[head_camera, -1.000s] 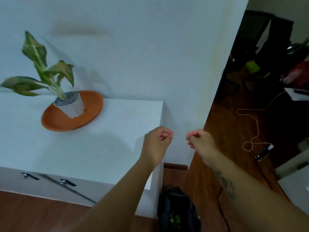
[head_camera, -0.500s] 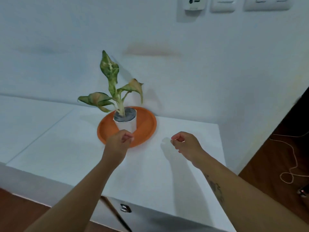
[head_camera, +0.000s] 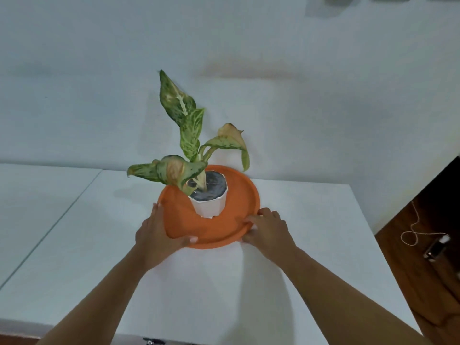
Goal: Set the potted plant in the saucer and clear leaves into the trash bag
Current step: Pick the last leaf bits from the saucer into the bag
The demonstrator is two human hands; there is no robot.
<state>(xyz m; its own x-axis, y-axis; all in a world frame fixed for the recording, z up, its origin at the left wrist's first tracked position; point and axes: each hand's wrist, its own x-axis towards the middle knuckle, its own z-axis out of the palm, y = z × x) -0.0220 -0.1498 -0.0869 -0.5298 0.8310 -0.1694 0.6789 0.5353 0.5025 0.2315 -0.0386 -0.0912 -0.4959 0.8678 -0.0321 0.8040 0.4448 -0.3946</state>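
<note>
Both hands grip orange saucer (head_camera: 239, 220) rim | white-potted plant (head_camera: 191, 145) inside, upright

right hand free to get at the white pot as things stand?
Probably not right away: the right hand is gripping the rim of the orange saucer, as is the left hand. Once it lets go, nothing blocks the way to the white pot.
</note>
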